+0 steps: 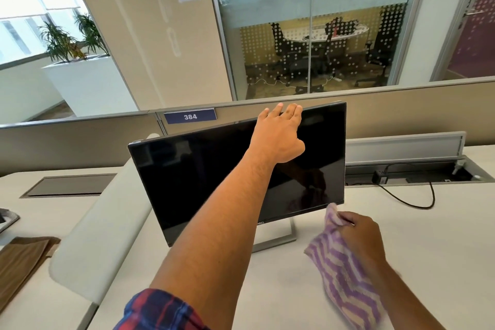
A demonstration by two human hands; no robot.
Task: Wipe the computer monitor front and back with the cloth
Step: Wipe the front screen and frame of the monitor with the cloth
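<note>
Desk [442, 236]: pale, broad surface; carries everything noted below. Landmark for positions: the monitor.

Monitor [214, 182]: dark, screen off, stands near the middle of the desk on a thin metal stand [278, 236]. Panel tilted, its right top corner higher than the left in view.

Partition [80, 139]: beige, runs behind the monitor across the width of the desk. A blue plate reading 384 [190, 116] sits on it, above and behind the monitor's left half.

Cable tray [412, 174]: open, to the right of the monitor, lid raised. A black cable [417, 202] loops out of it onto the desk, right of the monitor.

Closed hatch [69, 185]: set flat in the desk to the left of the monitor.

Brown paper bag [24, 260]: lies flat, well to the left of the monitor and nearer the camera.

Cloth [345, 276]: purple and cream stripes, hangs just beside the monitor's lower right corner, in front of it; slightly blurred. Contact with the screen: cannot tell.

Left hand [278, 134]: fingers spread and hooked over the monitor's top edge, right of its middle, thumb on the screen face. Plaid sleeve [158, 311] rolled up at the elbow.

Right hand [359, 236]: fingers curled, pinching the cloth's upper end, below the monitor's lower right corner.
</note>
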